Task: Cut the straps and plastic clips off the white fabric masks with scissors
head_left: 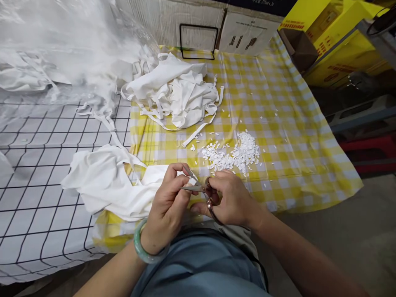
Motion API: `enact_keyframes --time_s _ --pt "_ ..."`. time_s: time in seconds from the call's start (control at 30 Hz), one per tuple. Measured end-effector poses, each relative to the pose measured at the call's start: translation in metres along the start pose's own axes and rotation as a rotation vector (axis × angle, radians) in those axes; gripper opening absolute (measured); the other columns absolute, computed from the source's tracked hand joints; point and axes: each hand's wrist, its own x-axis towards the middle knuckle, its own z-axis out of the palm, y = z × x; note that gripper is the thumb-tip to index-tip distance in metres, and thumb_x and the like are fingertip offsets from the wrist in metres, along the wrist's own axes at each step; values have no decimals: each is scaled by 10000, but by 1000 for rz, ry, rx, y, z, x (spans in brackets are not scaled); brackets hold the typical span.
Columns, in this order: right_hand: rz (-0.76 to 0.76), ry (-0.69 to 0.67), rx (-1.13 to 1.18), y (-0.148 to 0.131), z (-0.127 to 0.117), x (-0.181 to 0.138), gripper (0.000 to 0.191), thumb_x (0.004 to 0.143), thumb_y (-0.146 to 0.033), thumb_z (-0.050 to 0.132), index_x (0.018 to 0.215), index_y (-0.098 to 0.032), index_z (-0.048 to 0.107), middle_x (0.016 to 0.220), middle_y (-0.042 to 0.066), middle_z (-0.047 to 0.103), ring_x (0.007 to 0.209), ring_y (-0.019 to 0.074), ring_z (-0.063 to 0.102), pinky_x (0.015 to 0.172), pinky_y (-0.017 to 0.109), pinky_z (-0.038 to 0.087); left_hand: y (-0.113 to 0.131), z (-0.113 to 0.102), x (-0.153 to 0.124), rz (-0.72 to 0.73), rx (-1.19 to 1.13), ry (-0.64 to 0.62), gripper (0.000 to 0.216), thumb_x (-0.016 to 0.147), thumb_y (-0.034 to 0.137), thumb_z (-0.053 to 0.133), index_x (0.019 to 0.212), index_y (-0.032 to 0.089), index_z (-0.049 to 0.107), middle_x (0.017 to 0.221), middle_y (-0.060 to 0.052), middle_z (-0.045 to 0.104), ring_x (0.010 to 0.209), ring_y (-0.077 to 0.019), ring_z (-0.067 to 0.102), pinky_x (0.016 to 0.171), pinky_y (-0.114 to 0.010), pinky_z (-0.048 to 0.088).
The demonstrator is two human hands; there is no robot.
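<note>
My left hand (170, 206), wearing a green bangle (139, 243), pinches the edge of a white strappy garment (102, 181). The garment trails left over the table's edge of yellow checked cloth. In my right hand (233, 198) is a pair of scissors (202, 188), with fingers through the bronze-coloured handles. Its blades are apart and point left, right at my left fingertips. The bit of garment between the blades is mostly hidden by my fingers. Just beyond my right hand lies a heap of small white clippings (248, 147).
A pile of similar white garments (185, 97) lies farther back. Clear plastic wrap (71, 37) covers more of them at left. A black wire stand (198, 41) stands before cardboard boxes (247, 31). Yellow boxes (349, 53) are at right, beyond the yellow checked cloth (297, 136).
</note>
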Motion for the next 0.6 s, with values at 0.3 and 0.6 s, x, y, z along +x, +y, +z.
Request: enact_keyframes --time_s 0.3,0.6 --pt "-11 28 35 3 2 -1 482 728 -579 731 559 -182 515 528 -19 517 543 112 416 631 272 318 -1 3 0 22 -7 7 269 994 246 441 790 191 607 923 -80 503 1034 -227 438 871 -346 408" --pt "22 106 66 14 5 -10 505 762 -569 721 510 -187 506 484 -18 511 497 100 418 576 258 311 0 10 9 16 40 -33 274 990 262 452 782 189 614 895 -86 535 1047 -234 454 864 -345 423"
